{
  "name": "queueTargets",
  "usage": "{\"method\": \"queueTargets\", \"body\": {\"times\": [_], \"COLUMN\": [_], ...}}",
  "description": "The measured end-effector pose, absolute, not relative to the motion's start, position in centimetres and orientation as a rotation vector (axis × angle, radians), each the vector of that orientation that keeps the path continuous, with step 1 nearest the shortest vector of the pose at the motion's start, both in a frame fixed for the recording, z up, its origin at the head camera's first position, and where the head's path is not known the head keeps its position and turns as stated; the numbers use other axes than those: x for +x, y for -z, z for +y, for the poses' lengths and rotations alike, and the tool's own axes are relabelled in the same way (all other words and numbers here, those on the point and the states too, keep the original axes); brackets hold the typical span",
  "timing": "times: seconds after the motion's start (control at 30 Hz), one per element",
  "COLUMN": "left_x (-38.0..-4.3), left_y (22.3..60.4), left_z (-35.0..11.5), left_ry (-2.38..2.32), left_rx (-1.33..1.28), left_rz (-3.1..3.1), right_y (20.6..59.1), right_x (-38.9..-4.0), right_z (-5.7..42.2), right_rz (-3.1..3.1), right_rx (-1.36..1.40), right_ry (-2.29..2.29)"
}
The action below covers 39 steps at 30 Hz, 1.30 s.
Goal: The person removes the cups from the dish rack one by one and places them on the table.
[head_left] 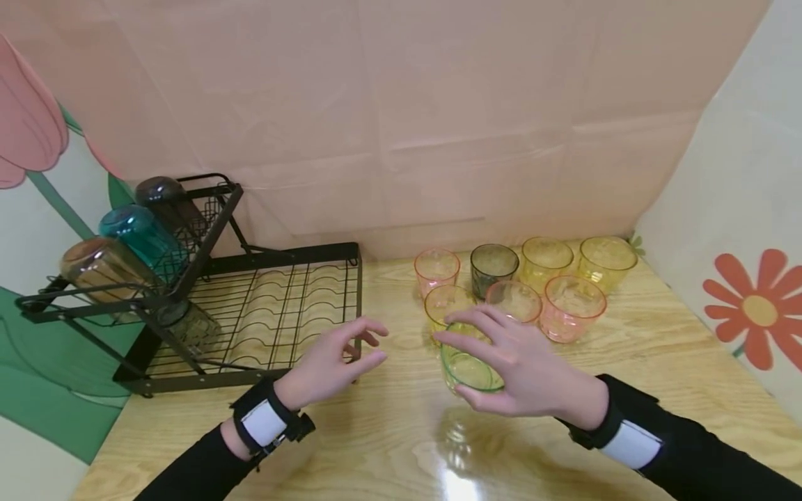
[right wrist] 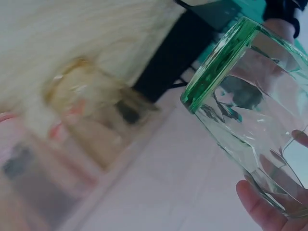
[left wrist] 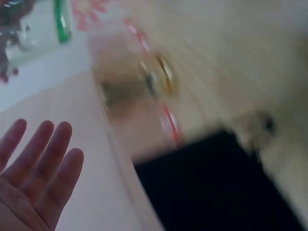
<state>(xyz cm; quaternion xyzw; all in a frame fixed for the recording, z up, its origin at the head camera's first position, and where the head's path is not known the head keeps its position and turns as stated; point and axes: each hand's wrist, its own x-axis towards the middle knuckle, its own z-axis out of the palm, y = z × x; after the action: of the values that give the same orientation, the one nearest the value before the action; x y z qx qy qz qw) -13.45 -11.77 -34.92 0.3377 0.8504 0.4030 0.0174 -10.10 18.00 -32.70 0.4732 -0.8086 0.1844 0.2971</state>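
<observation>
My right hand point(head_left: 520, 365) grips a clear drinking glass with a green rim point(head_left: 471, 365), fingers and thumb around its sides. In the right wrist view the faceted wall of this glass point(right wrist: 250, 113) shows, with fingertips point(right wrist: 255, 199) at its base end. To the left, my left hand point(head_left: 332, 362) hovers by the rack's front right corner, fingers loosely bent and holding nothing. Its spread fingers point(left wrist: 53, 163) appear in the left wrist view. Just behind the held glass stands a yellow glass point(head_left: 441, 300), partly hidden by the right hand.
A black two-tier dish rack point(head_left: 358, 292) stands at left. Its upper tier holds an amber glass point(head_left: 106, 268), a teal glass point(head_left: 140, 236) and a dark glass point(head_left: 166, 198); a greyish glass point(head_left: 194, 327) lies below. Several pink, yellow and grey glasses point(head_left: 573, 313) stand near the back wall.
</observation>
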Motion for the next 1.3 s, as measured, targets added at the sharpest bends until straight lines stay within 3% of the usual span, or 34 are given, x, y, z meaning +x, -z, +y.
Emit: {"method": "queueTargets", "body": {"times": [0.2, 0.4, 0.8, 1.3], "left_x": [-14.3, -15.5, -17.6, -19.7], "left_y": [34.7, 34.7, 35.3, 34.0], "left_z": [-14.2, -17.1, -21.6, -26.6], "left_ry": [-0.754, -0.402, -0.119, -0.236], "left_rx": [1.231, 1.132, 0.682, 0.036], "left_rz": [3.029, 3.154, 3.295, 3.251], "right_y": [33.8, 34.9, 37.2, 39.5], "right_x": [-9.4, -9.0, -9.8, -11.3], "right_z": [21.5, 25.8, 33.1, 38.6], "right_rz": [-2.164, -2.295, -2.417, -2.607], "right_rx": [1.173, 1.056, 0.817, 0.500], "right_ry": [-0.449, -0.417, -0.327, -0.268]}}
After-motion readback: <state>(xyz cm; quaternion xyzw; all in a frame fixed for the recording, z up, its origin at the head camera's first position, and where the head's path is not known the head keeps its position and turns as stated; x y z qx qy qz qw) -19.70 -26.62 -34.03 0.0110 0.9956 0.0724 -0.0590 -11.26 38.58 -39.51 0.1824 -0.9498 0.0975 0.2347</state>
